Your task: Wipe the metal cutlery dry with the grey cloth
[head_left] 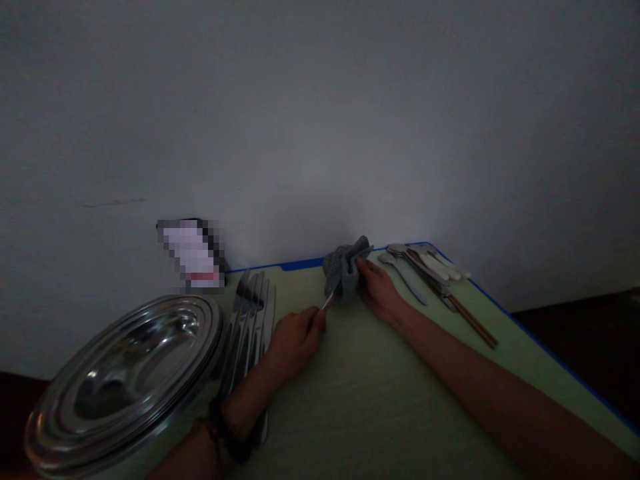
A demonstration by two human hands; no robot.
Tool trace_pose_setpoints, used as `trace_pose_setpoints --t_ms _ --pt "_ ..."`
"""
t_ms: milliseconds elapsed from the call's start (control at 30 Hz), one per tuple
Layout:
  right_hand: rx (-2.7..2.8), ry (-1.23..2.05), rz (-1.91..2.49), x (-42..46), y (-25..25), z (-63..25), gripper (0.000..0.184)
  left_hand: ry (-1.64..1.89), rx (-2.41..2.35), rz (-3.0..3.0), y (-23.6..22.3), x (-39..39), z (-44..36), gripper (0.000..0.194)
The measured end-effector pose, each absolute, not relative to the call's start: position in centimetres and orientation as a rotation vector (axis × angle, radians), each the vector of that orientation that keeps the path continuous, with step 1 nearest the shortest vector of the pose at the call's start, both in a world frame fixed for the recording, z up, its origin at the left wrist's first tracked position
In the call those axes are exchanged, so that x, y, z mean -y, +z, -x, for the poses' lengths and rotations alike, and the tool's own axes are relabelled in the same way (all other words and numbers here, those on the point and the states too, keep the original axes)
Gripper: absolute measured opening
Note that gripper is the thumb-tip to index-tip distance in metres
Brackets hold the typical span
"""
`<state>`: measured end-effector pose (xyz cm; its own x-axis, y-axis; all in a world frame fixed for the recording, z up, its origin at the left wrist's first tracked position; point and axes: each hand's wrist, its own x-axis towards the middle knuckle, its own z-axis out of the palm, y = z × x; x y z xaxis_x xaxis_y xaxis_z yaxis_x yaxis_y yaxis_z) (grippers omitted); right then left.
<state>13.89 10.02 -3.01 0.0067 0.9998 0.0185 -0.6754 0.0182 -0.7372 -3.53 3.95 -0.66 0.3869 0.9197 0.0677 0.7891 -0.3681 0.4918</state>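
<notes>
My left hand (296,339) is closed around the handle of a thin metal piece of cutlery (328,301). Its far end disappears into a grey cloth (349,270), so its kind is hidden. My right hand (379,288) pinches the folded cloth around that end, just above the table. Beside and partly under my left forearm lies a row of several metal table knives (259,313). Right of my right hand, a metal spoon (407,280) rests near a group of other cutlery.
Stacked oval metal plates (201,320) stand at the left. A phone-like device (193,250), pixelated, leans on the wall (320,120). At the right lie white-handled cutlery (440,265) and brown chopsticks (475,321). The green table (350,407) has a blue edge.
</notes>
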Motion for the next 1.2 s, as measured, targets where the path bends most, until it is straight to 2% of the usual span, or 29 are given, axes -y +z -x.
trace_pose_setpoints --t_ms 233,433,633,767,933,1067,1200 --pt "0.704 1.513 0.639 -10.0 -2.9 -13.7 0.017 0.497 -1.487 -2.246 -0.6 -4.1 3.4 0.038" --pt "0.497 1.451 0.611 -10.6 -3.1 -13.8 0.01 0.468 -1.49 -2.253 -0.4 -4.0 3.2 0.036" --pt "0.256 1.427 0.596 -11.6 -2.9 -14.5 0.019 0.596 -1.488 -2.103 -0.5 -4.1 3.3 0.038" --pt "0.413 1.459 0.593 -11.0 -2.9 -14.1 0.013 0.744 -1.5 -1.971 -0.7 -4.4 3.5 0.039" --pt "0.698 1.498 0.632 -9.9 -2.6 -13.5 0.011 0.643 -1.496 -2.112 -0.6 -4.3 3.2 0.038" --pt "0.662 1.536 0.676 -9.9 -2.4 -13.6 0.004 0.588 -1.51 -2.202 -0.6 -4.1 3.1 0.036" --pt "0.484 1.565 0.679 -10.5 -2.5 -14.1 0.011 0.591 -1.531 -2.2 -0.7 -4.1 3.3 0.037"
